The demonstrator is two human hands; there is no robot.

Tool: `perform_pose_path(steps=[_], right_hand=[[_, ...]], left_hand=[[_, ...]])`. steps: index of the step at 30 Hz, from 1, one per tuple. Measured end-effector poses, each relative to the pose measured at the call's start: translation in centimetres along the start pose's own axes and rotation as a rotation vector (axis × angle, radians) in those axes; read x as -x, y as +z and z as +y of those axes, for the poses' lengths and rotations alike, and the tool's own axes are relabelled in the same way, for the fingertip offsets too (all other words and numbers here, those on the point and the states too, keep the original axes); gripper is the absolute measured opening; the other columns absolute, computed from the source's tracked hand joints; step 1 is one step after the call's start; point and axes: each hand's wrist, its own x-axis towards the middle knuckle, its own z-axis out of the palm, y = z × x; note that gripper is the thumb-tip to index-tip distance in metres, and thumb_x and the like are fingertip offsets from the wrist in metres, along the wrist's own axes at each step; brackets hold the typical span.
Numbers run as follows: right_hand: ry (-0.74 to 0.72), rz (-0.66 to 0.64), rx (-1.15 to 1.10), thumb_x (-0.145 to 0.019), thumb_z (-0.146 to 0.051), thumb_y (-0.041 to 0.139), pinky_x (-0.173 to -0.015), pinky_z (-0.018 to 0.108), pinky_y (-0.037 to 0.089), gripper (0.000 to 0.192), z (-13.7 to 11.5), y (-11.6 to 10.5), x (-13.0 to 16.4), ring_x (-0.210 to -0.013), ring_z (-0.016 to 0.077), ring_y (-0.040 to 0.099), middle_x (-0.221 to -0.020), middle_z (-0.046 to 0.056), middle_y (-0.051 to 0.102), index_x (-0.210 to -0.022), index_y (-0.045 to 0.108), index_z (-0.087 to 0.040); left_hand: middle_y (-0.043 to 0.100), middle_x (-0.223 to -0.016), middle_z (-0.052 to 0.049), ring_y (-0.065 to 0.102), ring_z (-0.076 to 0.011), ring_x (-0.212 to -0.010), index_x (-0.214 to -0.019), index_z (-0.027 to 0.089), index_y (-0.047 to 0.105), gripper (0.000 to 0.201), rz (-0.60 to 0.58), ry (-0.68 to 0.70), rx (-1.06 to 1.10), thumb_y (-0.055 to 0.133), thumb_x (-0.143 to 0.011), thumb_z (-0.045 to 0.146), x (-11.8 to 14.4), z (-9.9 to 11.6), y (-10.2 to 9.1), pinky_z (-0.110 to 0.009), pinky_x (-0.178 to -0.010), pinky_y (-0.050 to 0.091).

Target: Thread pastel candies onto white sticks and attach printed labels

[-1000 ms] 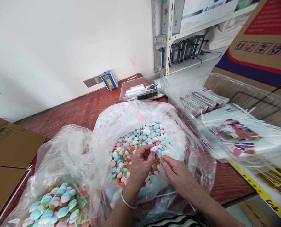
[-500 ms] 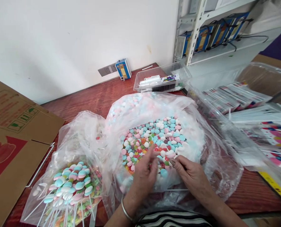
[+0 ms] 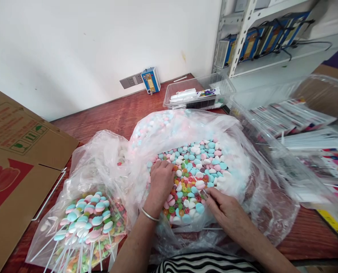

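A large clear plastic bag (image 3: 231, 151) lies opened on the table, full of pink, blue and white candies (image 3: 197, 153). Small ring-shaped gummy candies (image 3: 183, 185) in red, green, yellow and orange are heaped among them. My left hand (image 3: 161, 182) dips into the left side of the heap, fingers bent downward and together; whatever is at the fingertips stays hidden. Above the front right of the candies, my right hand (image 3: 221, 206) pinches a thin candy skewer (image 3: 200, 184), with a pink-and-white candy at its upper end.
Finished-looking candy skewers (image 3: 86, 216) with white sticks rest on another plastic bag (image 3: 100, 163) at left. A cardboard box (image 3: 24, 151) stands beyond it. Clear bins (image 3: 197, 85) sit behind and to the right, one holding printed packets (image 3: 294, 117). A small blue device (image 3: 151, 80) stands by the wall.
My left hand has moved away from my right hand, leftward into the candies, and its fingers now point down. My right hand stays near the same spot with the skewer.
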Motion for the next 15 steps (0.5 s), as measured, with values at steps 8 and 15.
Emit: perform_pose_path(steps=[8,15], right_hand=[[0.017,-0.042,0.007,-0.096,-0.03,0.033,-0.066,0.031,0.04,0.025,0.2,0.1,-0.1,-0.072,0.0217,0.06,-0.076,0.002,0.063,-0.083,0.053,-0.022],[-0.068,-0.031,-0.071,-0.098,-0.028,0.035,-0.064,0.029,0.038,0.025,-1.1,0.4,-0.7,-0.069,0.0181,0.058,-0.075,0.0,0.061,-0.081,0.052,-0.023]], left_hand=[[0.067,-0.091,-0.012,0.056,-0.0296,-0.097,-0.077,0.017,0.066,0.007,-0.022,-0.058,-0.013,0.06,-0.078,0.014,-1.3,0.2,0.6,-0.048,-0.091,0.042],[0.07,-0.08,-0.004,0.064,-0.0166,-0.073,-0.087,0.017,0.069,0.022,-0.053,-0.48,1.209,0.067,-0.079,0.037,0.3,0.7,-0.8,-0.028,-0.067,0.05]])
